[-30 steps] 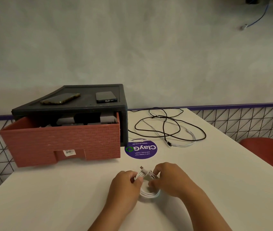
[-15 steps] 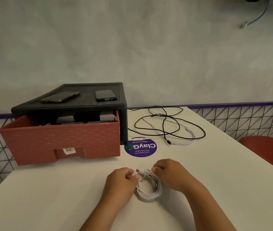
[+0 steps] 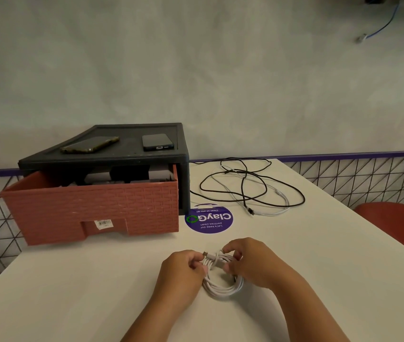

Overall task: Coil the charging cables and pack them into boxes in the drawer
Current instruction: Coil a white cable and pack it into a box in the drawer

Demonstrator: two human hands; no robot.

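Black cable tangle (image 3: 245,202) beside red drawer (image 3: 92,208)

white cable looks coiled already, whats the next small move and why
Probably wrap the free plug end round the bundle to lock it. The white cable already lies in loops on the table, pinched at the top by the left hand and right hand, but that end pokes out loose and could let the coil spring open.

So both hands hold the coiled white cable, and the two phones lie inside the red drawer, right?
No. The head view shows the two phones on top of the black cabinet, not inside the red drawer; both hands do hold the white cable.
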